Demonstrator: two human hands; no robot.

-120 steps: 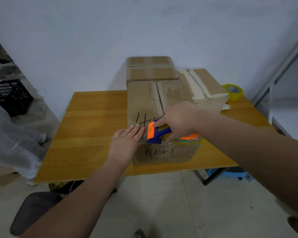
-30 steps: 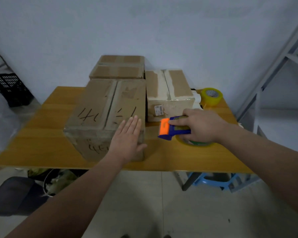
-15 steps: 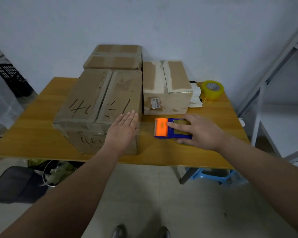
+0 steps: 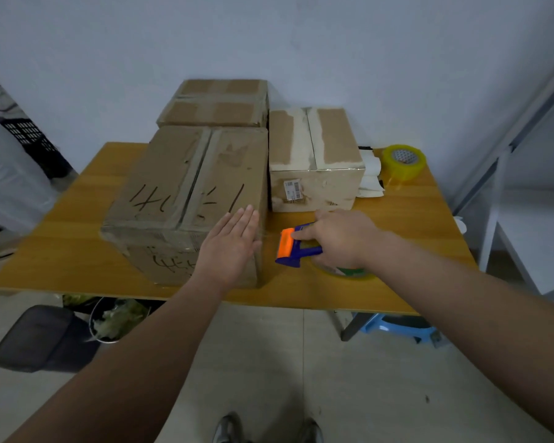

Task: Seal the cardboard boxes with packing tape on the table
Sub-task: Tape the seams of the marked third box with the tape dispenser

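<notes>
My left hand [image 4: 229,247] lies flat, fingers together, pressed on the lower right corner of the marked box [image 4: 186,199] at frame centre, in my judgement to steady it and smooth tape at that edge. My right hand [image 4: 339,239] is closed around the dispenser [image 4: 293,247], which sits on the table [image 4: 397,251] just right of that box, apparently between strips. Count: three boxes, the marked one, a rear box [image 4: 215,102] above it, a small box [image 4: 314,158] to its right; one dispenser; one spare roll [image 4: 403,161] at upper right.
</notes>
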